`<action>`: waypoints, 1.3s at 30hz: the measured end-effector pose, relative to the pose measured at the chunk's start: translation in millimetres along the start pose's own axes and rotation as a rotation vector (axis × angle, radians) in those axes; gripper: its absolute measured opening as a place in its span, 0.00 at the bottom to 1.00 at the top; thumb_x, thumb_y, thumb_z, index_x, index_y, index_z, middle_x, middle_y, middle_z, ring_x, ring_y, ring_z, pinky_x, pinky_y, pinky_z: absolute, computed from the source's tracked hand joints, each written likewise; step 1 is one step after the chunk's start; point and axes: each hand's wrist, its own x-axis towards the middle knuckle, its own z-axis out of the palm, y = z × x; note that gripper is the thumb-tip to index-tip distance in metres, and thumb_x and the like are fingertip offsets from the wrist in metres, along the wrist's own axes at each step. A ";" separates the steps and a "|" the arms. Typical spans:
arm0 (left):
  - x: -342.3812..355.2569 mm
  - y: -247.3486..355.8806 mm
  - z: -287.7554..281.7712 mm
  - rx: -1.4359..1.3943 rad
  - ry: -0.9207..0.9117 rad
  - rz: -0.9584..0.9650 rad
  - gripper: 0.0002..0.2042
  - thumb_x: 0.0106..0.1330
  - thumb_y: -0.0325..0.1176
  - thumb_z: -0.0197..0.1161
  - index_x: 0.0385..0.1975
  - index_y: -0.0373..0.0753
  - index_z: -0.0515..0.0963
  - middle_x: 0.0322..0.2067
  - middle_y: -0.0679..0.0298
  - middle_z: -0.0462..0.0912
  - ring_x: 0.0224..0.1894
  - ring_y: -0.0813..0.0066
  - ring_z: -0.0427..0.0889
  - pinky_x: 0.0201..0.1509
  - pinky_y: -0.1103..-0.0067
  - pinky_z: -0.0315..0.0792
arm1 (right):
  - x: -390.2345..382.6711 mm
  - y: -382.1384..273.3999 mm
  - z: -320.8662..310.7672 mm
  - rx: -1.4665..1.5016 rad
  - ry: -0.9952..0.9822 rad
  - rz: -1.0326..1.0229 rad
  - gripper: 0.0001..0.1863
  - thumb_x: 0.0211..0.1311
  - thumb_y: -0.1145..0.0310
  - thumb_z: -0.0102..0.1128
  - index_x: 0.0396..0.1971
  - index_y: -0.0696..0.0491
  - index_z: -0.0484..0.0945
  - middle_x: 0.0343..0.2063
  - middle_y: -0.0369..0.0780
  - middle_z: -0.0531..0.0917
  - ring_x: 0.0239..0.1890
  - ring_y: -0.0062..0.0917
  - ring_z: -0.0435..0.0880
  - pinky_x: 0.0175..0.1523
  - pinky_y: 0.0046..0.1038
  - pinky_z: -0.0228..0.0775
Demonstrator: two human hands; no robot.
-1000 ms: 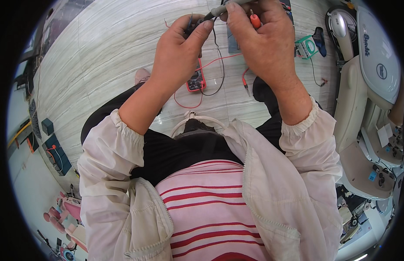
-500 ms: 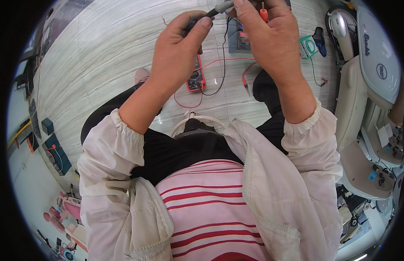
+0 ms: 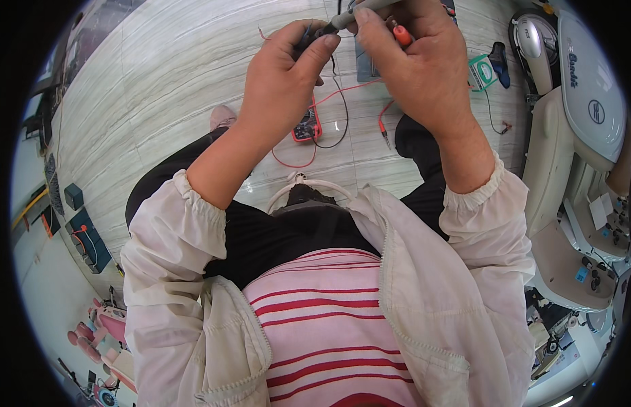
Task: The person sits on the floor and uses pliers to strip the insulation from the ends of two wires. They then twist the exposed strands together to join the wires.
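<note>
My left hand (image 3: 281, 74) is closed, thumb against fingers, on a dark cable end (image 3: 322, 32); thin wire ends poke out beyond its fingers. My right hand (image 3: 427, 64) grips a grey rod-shaped piece (image 3: 359, 13) with a black end, which meets the dark part at the left fingertips. Tucked among the right hand's fingers is a red test-lead plug (image 3: 401, 35). The picture's top edge cuts off part of the grey piece. Below the hands, a red-rimmed multimeter (image 3: 306, 127) lies on the floor, partly behind the left wrist. A red-handled probe (image 3: 384, 130) rests near my right knee.
Beside my right forearm lie a green-and-white package (image 3: 482, 72) and a black object (image 3: 498, 64). A cream scooter (image 3: 543, 142) stands at the right. Dark boxes (image 3: 88, 241) sit by the left wall. Red and black leads (image 3: 346, 112) cross the tiled floor.
The grey piece has tilted and shifted slightly left, with its end closer to my left fingertips. The red plug has turned and moved a little left with my right hand.
</note>
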 end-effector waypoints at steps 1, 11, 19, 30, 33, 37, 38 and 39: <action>0.1 0.0 0.4 -0.001 -0.001 0.003 0.14 0.71 0.43 0.63 0.44 0.37 0.81 0.23 0.70 0.76 0.24 0.84 0.74 0.30 0.82 0.72 | -0.1 0.3 -0.5 -0.009 -0.016 -0.021 0.10 0.61 0.79 0.61 0.42 0.56 0.75 0.25 0.29 0.76 0.24 0.06 0.66 0.28 0.14 0.59; 0.8 0.7 1.4 -0.063 -0.008 0.029 0.15 0.71 0.43 0.62 0.45 0.36 0.81 0.24 0.69 0.77 0.26 0.82 0.76 0.32 0.81 0.74 | 0.1 6.7 1.5 0.059 0.020 0.000 0.09 0.63 0.80 0.58 0.42 0.57 0.74 0.25 0.29 0.75 0.24 0.05 0.64 0.28 0.13 0.58; 0.3 5.4 -0.9 -0.079 -0.039 -0.052 0.16 0.72 0.44 0.60 0.46 0.36 0.81 0.26 0.69 0.77 0.27 0.83 0.77 0.33 0.82 0.73 | -0.5 7.3 4.0 0.063 0.024 -0.031 0.09 0.63 0.80 0.58 0.43 0.57 0.74 0.25 0.28 0.74 0.23 0.06 0.64 0.27 0.14 0.58; 0.9 4.2 -4.6 -0.174 -0.247 -0.206 0.17 0.78 0.44 0.50 0.50 0.36 0.76 0.27 0.71 0.73 0.32 0.82 0.74 0.45 0.81 0.72 | 0.0 6.5 -0.7 0.026 -0.018 0.007 0.10 0.62 0.80 0.57 0.43 0.58 0.74 0.25 0.29 0.73 0.24 0.07 0.65 0.28 0.15 0.59; 0.6 4.7 -4.8 -0.166 -0.273 -0.213 0.17 0.78 0.43 0.50 0.53 0.36 0.75 0.30 0.70 0.75 0.34 0.81 0.77 0.48 0.81 0.73 | 0.5 5.5 -2.6 0.026 -0.049 -0.003 0.10 0.62 0.80 0.56 0.43 0.58 0.74 0.25 0.29 0.73 0.24 0.07 0.64 0.28 0.15 0.59; -4.0 13.4 -3.0 -0.084 -0.277 -0.171 0.17 0.77 0.40 0.52 0.56 0.36 0.73 0.35 0.68 0.78 0.39 0.80 0.80 0.49 0.80 0.73 | 1.8 11.3 -4.6 0.084 -0.034 -0.032 0.10 0.63 0.79 0.56 0.44 0.58 0.74 0.25 0.29 0.74 0.23 0.07 0.65 0.28 0.16 0.59; -4.5 13.9 -2.7 -0.062 -0.280 -0.151 0.17 0.77 0.39 0.53 0.57 0.36 0.73 0.37 0.68 0.79 0.40 0.79 0.81 0.49 0.80 0.73 | 1.3 12.4 -3.6 0.098 -0.024 -0.037 0.10 0.63 0.79 0.56 0.44 0.58 0.74 0.25 0.30 0.74 0.23 0.07 0.65 0.28 0.16 0.60; -3.7 13.1 -3.3 -0.063 -0.290 -0.155 0.17 0.77 0.39 0.53 0.58 0.36 0.72 0.37 0.67 0.79 0.40 0.79 0.81 0.49 0.80 0.74 | 0.9 12.9 -3.2 0.112 -0.015 -0.042 0.10 0.63 0.79 0.55 0.44 0.58 0.74 0.25 0.30 0.75 0.23 0.08 0.65 0.28 0.16 0.60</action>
